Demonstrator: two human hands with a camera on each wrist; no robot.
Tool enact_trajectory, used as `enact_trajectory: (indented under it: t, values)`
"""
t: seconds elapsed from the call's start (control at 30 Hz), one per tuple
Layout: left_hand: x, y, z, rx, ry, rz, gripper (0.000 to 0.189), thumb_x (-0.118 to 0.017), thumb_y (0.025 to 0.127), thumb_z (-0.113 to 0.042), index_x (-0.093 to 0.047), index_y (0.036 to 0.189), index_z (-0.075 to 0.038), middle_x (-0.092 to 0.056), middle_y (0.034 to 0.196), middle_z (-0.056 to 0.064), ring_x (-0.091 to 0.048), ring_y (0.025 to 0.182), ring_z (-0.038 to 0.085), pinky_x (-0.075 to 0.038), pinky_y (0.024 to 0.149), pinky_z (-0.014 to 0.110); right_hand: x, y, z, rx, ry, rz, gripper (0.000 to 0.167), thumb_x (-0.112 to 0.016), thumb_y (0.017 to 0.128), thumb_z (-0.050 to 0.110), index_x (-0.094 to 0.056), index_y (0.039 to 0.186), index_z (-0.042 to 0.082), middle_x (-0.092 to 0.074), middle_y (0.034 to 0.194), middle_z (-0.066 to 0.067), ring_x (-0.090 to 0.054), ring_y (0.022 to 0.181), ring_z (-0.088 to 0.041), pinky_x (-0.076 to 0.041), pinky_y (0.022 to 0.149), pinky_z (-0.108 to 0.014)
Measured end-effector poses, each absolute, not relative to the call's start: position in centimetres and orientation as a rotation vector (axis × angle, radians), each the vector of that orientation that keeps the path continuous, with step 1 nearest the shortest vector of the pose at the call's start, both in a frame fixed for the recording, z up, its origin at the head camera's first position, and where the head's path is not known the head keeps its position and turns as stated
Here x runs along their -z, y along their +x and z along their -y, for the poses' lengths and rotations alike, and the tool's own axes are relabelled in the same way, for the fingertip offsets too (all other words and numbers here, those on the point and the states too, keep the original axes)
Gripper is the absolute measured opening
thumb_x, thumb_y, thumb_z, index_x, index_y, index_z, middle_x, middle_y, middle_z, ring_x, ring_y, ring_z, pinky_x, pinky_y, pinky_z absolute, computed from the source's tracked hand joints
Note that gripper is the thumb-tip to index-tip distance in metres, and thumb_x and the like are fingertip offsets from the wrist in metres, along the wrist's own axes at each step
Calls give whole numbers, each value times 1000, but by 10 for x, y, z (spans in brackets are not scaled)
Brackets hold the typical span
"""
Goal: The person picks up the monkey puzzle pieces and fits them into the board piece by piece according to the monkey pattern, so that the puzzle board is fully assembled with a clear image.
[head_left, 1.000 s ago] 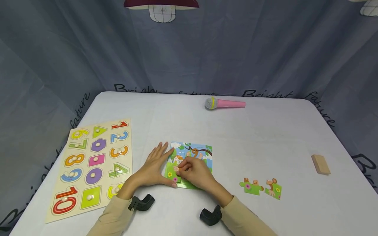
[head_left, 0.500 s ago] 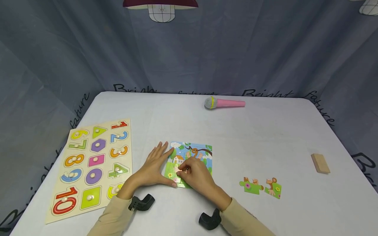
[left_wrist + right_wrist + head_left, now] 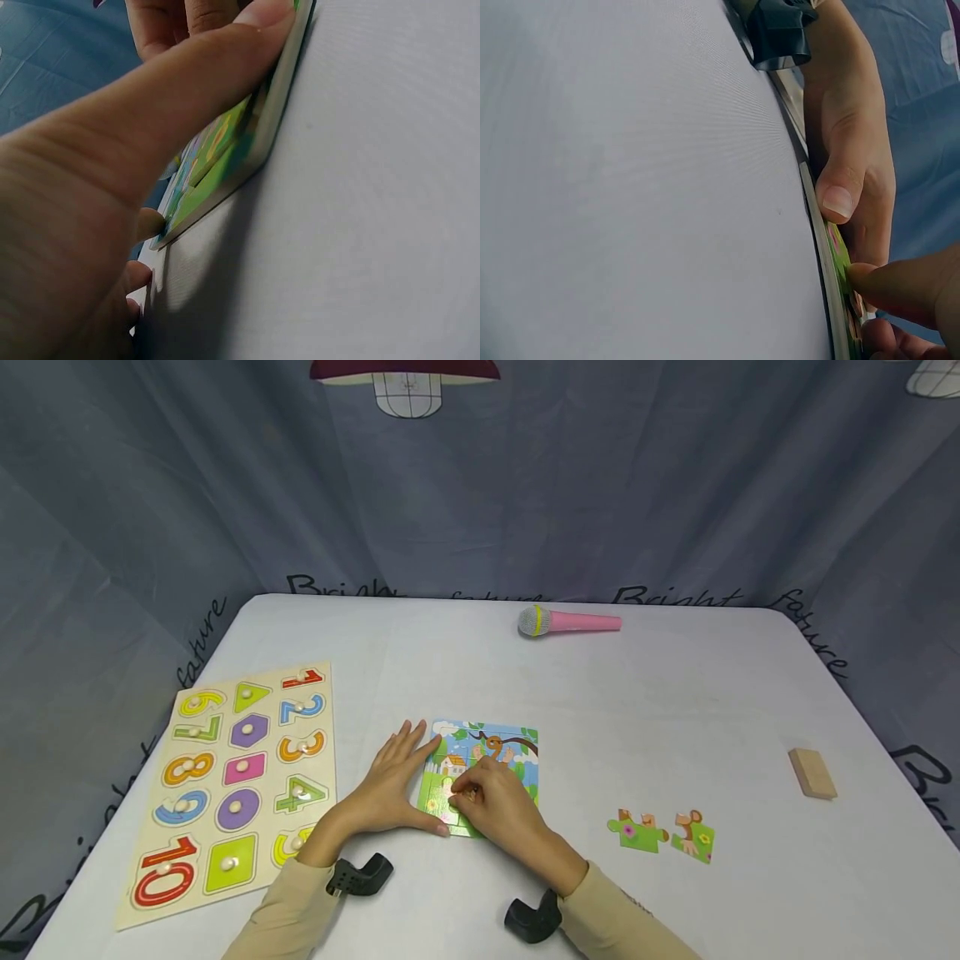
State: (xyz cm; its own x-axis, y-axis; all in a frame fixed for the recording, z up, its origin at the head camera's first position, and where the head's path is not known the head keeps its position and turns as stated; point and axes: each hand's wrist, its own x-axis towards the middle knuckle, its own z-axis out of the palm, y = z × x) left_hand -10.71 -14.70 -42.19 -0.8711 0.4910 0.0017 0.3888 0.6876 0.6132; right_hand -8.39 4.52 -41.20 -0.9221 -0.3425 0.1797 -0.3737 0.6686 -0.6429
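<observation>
A jigsaw puzzle point(image 3: 517, 737) with a house, tree branch and animals lies flat in its frame at the table's middle. My left hand point(image 3: 382, 793) is spread at its left side; the index fingertip and thumb touch the frame's edges. In the left wrist view, the thumb point(image 3: 187, 90) rests on the frame's rim. My right hand point(image 3: 501, 800) is over the lower part with fingers curled, thumb and fingertips pinching a green puzzle piece point(image 3: 453, 803) at the lower left. The hand hides the lower right of the puzzle. Two loose puzzle pieces, one point(image 3: 637, 834) beside another point(image 3: 693, 838), lie right of it.
A wooden number-and-shape peg board point(image 3: 273, 752) lies at the left. A pink toy microphone point(image 3: 573, 622) lies near the back edge and a wooden block point(image 3: 813, 774) at the far right. Grey curtains hang around the white table point(image 3: 675, 685).
The green piece under the right fingertips, earlier raised at its edge, now lies flatter in the frame. The right hand has shifted very slightly; the left hand stays in place.
</observation>
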Motion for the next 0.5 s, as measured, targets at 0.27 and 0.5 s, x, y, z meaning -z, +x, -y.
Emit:
enact_trajectory:
  t: [0.27, 0.5]
  values:
    - [421, -107, 147, -930, 712, -2735, 116, -80, 50, -57, -27, 143, -12, -10, 153, 14, 0, 141, 34, -4, 112, 55, 414, -80, -45, -1083, 658, 2822, 22, -76, 72, 22, -73, 91, 12, -55, 76, 4, -44, 65, -4, -38, 55, -12]
    - [423, -107, 147, -926, 711, -2736, 118, -80, 49, -57, -26, 144, -12, -9, 153, 14, 1, 142, 33, -3, 113, 54, 414, -77, -45, -1082, 693, 2832, 31, -75, 73, 26, -72, 99, 11, -53, 79, 3, -45, 62, -2, -38, 52, -10]
